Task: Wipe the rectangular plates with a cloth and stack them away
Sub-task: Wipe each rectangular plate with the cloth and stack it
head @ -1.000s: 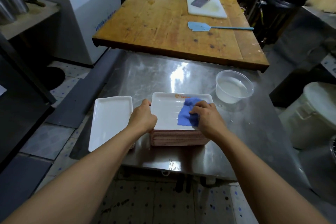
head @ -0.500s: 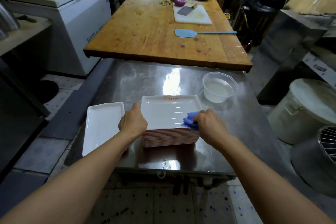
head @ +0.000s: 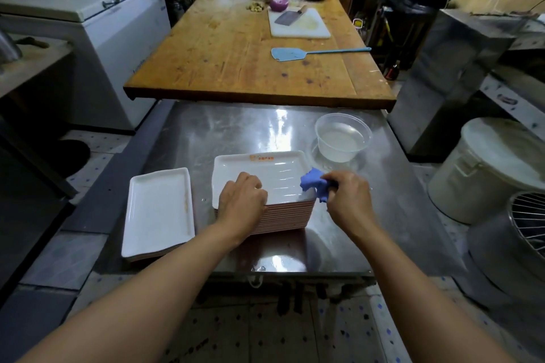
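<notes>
Plates: tall stack of white rectangular plates (head: 259,177) sits near the front of the steel table (head: 224,132), pinkish rims showing down its side. Smaller pile of the same plates (head: 157,209) lies just beside it on the left, touching nothing.

Left hand (head: 241,203) rests on the near-left corner of the top plate, fingers curled over the rim; whether it actually grips or only steadies, cannot tell. Right hand (head: 346,197) pinches a bunched blue cloth (head: 312,184) at the stack's right edge, cloth touching the top plate's rim.

Clear plastic tub of water (head: 342,137) stands behind and to the right, apart from the stack.

Handling, judged: plates look stiff, glossy, likely melamine or ceramic; probably slick if damp. A single plate should be light, the whole stack heavy. Best hold: one plate at a time, by the two short ends, thumbs on the raised rim, fingers under. Cloth is soft and limp, needs bunching to press.

Risk: dragging the top plate sideways could shift those beneath.
</notes>
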